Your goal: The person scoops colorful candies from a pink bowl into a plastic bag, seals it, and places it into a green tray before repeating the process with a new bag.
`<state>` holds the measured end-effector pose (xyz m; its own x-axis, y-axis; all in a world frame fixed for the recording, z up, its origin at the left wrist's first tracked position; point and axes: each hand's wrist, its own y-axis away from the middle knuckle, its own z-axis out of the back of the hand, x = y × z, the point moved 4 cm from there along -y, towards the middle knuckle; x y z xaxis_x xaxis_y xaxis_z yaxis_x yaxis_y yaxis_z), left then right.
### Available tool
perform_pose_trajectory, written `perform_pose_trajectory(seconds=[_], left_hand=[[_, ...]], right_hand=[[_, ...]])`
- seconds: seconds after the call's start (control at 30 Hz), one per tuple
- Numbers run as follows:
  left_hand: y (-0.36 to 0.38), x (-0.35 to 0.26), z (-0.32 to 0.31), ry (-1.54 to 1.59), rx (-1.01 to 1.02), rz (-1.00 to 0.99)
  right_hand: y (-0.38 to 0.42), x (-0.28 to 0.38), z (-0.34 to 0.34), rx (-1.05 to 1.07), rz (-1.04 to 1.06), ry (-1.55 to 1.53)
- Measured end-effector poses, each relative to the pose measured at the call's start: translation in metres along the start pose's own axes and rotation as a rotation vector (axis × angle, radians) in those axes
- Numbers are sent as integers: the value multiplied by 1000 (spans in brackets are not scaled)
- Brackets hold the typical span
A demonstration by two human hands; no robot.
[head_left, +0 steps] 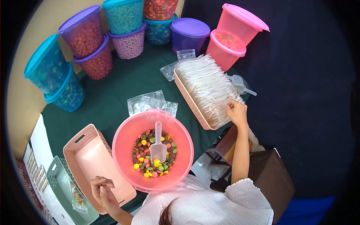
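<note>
Flanking green tablecloth [112,84] (dark): beige wall [41,26]

Lidded tubs [84,37] along the far side of the green-covered bench [107,95]
Most stand stacked in twos under teal, purple or pink lids; one purple tub [190,35] stands singly, left of the pink pair [232,35].
</note>
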<state>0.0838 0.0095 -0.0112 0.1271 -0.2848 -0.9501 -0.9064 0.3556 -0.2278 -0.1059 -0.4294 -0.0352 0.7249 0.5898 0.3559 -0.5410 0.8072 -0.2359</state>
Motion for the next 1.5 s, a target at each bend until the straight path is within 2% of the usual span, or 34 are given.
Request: perform_pose_trajectory(seconds=[0.2, 0.3, 0.37, 0.57, 0.7, 0.8, 0.87, 0.9, 1.0, 1.07, 1.1, 1.17, 1.2, 1.23, 1.3, 1.37, 1.43, 1.47, 1.5], left_hand=[[-2, -1, 5, 15, -57, 13], [-1, -6, 6, 81, -44, -37], [1, -8, 8, 101, -57, -72], [10, -3, 13, 92, -88, -68], [15, -1, 14, 87, -129, -65], [16, -1, 17, 98, -170, -86], [15, 0, 20, 74, -180, -119], [15, 0, 19, 76, -179, -124], [14, 0, 17, 79, -194, -117], [13, 0, 13, 84, -172, -106], [13, 0, 13, 80, -169, -111], [13, 2, 11, 98, -161, -90], [12, 1, 10, 98, -161, -99], [12, 2, 9, 101, -150, -95], [11, 1, 7, 100, -145, -95], [12, -1, 2, 117, -119, -84], [15, -2, -3, 102, -100, -81], [15, -3, -5, 94, -80, -79], [15, -2, -4, 95, -80, -85]], right_hand=[[-25, -10, -16, -69, 189, -59], [-49, -7, -25, -19, 260, 67], [-63, -10, -34, 230, 154, 171], [-71, 19, -37, 389, 339, 420], [-80, 17, -45, 346, 376, 371], [-87, 6, -47, 397, 384, 205], [-89, 7, -42, 300, 519, 44], [-89, 7, -38, 295, 521, 44], [-91, 2, -30, 333, 477, 22], [-96, -9, -27, 407, 326, -104], [-95, -8, -22, 403, 327, -110], [-95, 0, 3, 152, 478, -209], [-91, 8, 19, -35, 474, -253], [-91, 14, 27, -40, 480, -257], [-92, 19, 46, -135, 323, -430], [-95, 17, 52, -114, 275, -439], [-103, 7, 47, -128, 241, -745], [-105, 3, 43, -129, 243, -748], [-109, -3, 38, -95, 146, -876]])
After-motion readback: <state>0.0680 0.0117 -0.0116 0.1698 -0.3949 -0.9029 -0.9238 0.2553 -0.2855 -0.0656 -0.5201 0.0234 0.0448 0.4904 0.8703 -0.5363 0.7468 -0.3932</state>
